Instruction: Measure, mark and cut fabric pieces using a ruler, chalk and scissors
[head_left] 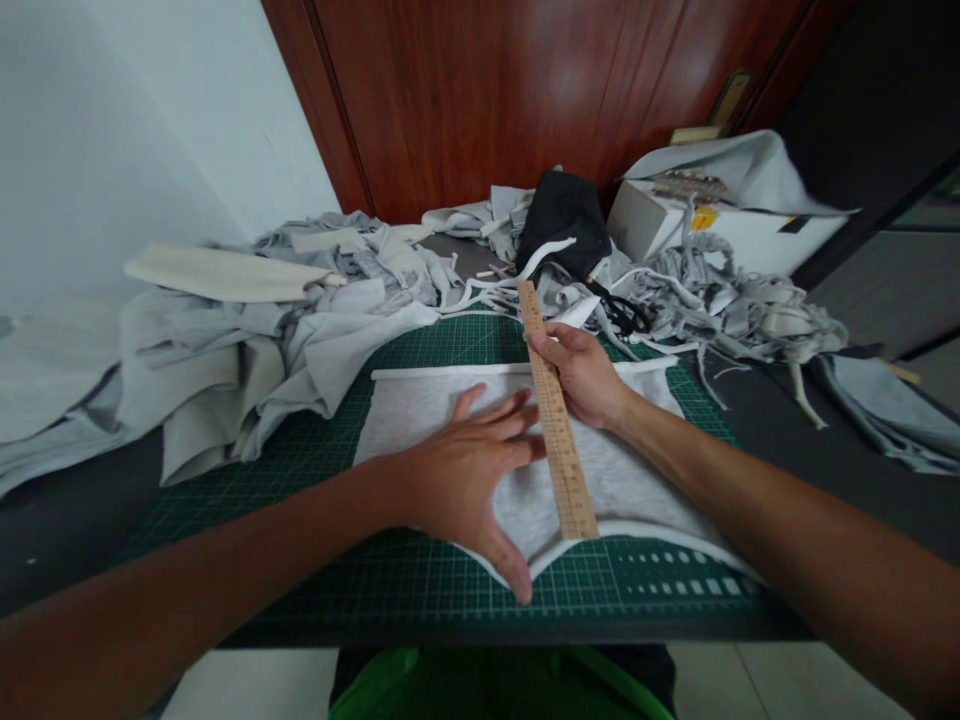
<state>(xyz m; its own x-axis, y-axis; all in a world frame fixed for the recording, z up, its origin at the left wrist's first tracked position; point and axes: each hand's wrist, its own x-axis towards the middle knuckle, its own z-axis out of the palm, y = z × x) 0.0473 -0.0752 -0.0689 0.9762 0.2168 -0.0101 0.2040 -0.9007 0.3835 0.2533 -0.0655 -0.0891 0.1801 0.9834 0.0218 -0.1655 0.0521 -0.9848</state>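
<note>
A light grey piece of fabric (pixel 420 400) with white edging lies spread over a green cutting mat (pixel 330 590). Across it, running from the far edge to the near one, is a wooden ruler (pixel 559 430). My left hand (pixel 480 460) rests on the fabric with fingers spread; its fingertips come close to the ruler's left side and its thumb reaches the near edging. My right hand (pixel 581 370) grips the ruler near its far end, thumb on top, the other fingers partly hidden behind and beside it.
Heaped grey and cream fabric pieces (pixel 247 340) cover the table's left side. At the back stand a black cloth bundle (pixel 562 220) and a white box (pixel 645 215). Tangled grey scraps (pixel 720 290) lie at the right back. A brown wooden door (pixel 480 90) is behind.
</note>
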